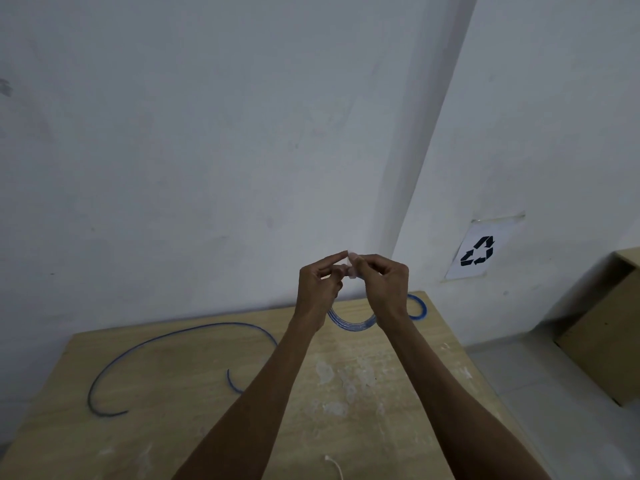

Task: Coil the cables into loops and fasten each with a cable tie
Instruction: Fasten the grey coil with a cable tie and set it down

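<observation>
I hold a coil of blue cable [351, 323] raised above the far edge of the wooden table [194, 410]; its lower arc hangs between my wrists. My left hand [320, 284] and my right hand [382, 284] meet at the top of the coil, fingertips pinching a small pale cable tie [350, 263]. The upper part of the coil is hidden behind my hands. A long loose blue cable [166, 337] lies in an open curve on the table's left half. Another blue cable piece [419, 306] curves at the far right corner.
A white cable end [334, 464] lies at the table's near edge between my forearms. White walls stand behind, with a recycling sign [479, 252] low on the right. A wooden box [602, 327] sits on the floor to the right.
</observation>
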The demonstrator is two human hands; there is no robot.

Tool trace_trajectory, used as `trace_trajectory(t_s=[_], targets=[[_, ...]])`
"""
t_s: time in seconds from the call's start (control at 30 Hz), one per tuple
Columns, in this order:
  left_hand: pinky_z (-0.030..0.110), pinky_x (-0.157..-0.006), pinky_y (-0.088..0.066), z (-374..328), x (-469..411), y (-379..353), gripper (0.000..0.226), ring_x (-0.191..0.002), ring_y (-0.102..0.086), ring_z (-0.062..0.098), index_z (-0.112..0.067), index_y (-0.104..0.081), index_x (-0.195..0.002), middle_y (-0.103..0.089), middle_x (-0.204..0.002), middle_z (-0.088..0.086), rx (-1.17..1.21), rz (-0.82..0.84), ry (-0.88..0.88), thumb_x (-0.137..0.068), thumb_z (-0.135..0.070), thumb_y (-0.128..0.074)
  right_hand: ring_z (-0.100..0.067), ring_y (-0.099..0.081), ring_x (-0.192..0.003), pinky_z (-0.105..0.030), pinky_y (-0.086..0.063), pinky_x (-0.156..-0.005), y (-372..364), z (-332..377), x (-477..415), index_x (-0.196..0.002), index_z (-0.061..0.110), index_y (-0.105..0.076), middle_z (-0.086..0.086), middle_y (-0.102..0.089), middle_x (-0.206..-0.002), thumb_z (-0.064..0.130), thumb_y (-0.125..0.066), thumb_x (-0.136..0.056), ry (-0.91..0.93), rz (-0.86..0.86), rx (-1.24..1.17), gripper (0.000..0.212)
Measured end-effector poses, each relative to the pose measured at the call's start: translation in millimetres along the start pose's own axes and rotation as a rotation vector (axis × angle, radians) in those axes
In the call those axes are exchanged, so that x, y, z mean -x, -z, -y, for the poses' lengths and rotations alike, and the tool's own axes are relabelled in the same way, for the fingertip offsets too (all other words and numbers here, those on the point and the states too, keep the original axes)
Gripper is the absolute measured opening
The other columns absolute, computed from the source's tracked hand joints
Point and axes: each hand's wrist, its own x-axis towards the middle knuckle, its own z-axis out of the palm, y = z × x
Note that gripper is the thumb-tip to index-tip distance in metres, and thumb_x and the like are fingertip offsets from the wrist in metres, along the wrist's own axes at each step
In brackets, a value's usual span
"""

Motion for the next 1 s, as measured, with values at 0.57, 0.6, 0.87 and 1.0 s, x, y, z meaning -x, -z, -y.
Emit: trace_trajectory(t_s=[0.57, 0.6, 0.87, 1.0], targets=[[0.016, -0.05, -0.04, 6, -1, -4, 0.034, -0.055, -0.054, 0.005, -0.021, -0.076, -0.118, -0.079, -0.103, 0.005, -0.136, -0.01, -0.101, -0.099, 0.002, -0.059, -0.015, -0.07, -0.097, -0.022, -0.055, -0.083, 7, -9, -18, -0.093, 0.014, -0.081, -0.006, -0.075, -0.104, 0.01, -0.074, -0.09, -0.128, -0.01, -0.119, 0.009], [0.017, -0.049, -0.039, 7, -1, -4, 0.032, -0.053, -0.051, 0.004, -0.015, -0.076, -0.119, -0.079, -0.102, 0.007, -0.156, 0.001, -0.104, -0.099, 0.002, -0.059, -0.012, -0.07, -0.096, -0.019, -0.054, -0.081, 7, -7, -20, -0.089, 0.013, -0.08, -0.006, -0.074, -0.104, 0.008, -0.074, -0.089, -0.161, -0.006, -0.142, 0.009], [0.03, -0.085, -0.059, 59, 31, 9, 0.027, -0.09, -0.076, 0.016, -0.006, -0.08, -0.091, -0.08, -0.09, 0.009, -0.36, 0.145, -0.114, -0.088, 0.011, -0.06, 0.01, -0.067, -0.08, -0.017, -0.047, -0.077, 36, 23, -90, -0.089, 0.02, -0.076, 0.016, -0.076, -0.086, 0.011, -0.072, -0.092, -0.244, -0.102, -0.212, 0.01], [0.028, -0.067, -0.053, 71, 24, 21, 0.024, -0.068, -0.069, 0.007, -0.01, -0.081, -0.092, -0.079, -0.081, 0.006, -0.233, -0.103, 0.073, -0.09, 0.008, -0.064, -0.001, -0.071, -0.087, -0.019, -0.052, -0.082, 43, 30, -78, -0.091, 0.017, -0.079, 0.004, -0.078, -0.093, 0.009, -0.077, -0.087, -0.088, 0.134, -0.043, 0.009]])
